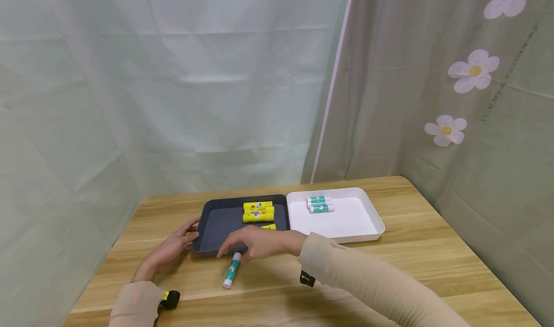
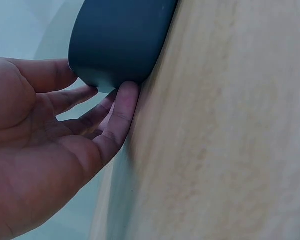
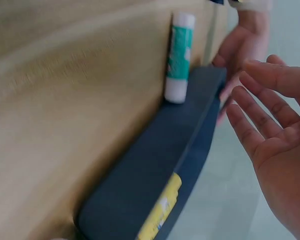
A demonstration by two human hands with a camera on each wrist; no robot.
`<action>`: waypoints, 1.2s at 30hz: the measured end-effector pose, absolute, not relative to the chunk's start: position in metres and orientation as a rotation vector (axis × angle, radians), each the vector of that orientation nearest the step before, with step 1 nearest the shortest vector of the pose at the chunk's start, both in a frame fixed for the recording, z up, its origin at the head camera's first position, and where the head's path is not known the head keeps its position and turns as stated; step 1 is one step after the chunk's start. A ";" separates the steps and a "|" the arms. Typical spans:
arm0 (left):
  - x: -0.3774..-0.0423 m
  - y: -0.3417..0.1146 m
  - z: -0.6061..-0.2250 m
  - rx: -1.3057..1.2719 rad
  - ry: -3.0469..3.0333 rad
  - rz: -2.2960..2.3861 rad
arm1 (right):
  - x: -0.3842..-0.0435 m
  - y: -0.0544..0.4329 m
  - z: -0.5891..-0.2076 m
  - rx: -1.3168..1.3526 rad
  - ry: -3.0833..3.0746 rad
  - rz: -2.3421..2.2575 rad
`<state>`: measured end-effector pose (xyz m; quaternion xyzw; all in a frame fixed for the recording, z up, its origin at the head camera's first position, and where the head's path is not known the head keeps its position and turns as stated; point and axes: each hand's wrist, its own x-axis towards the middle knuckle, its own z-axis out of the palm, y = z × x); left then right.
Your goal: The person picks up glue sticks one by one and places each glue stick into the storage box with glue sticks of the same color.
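Note:
A green-and-white glue stick lies on the table in front of the dark tray; its far end reaches close to the tray's front wall. My right hand hovers over that front edge, fingers spread and slightly bent, nothing in them. The right wrist view has the glue stick apart from this hand. My left hand touches the tray's left side; in the left wrist view its fingertips rest against the outer corner. Several yellow sticks lie inside the dark tray, one partly hidden by my right hand.
To the right, a white tray stands against the dark one, with green-and-white glue sticks near its back left. Wooden tabletop surrounds both trays. A curtain hangs behind the table's back edge.

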<state>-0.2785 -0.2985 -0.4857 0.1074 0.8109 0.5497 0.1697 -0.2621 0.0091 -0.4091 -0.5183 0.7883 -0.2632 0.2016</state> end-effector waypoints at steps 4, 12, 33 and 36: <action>-0.278 -0.298 -0.486 0.292 2.301 1.564 | -0.254 0.003 -0.418 -1.471 2.179 -0.674; -0.275 -0.297 -0.487 0.295 2.281 1.576 | -0.248 -0.002 -0.430 -1.488 2.171 -0.615; -0.278 -0.297 -0.480 0.302 2.276 1.572 | -0.251 -0.004 -0.437 -1.514 2.222 -0.510; -0.277 -0.297 -0.480 0.290 2.280 1.576 | -0.251 -0.005 -0.439 -1.518 2.219 -0.510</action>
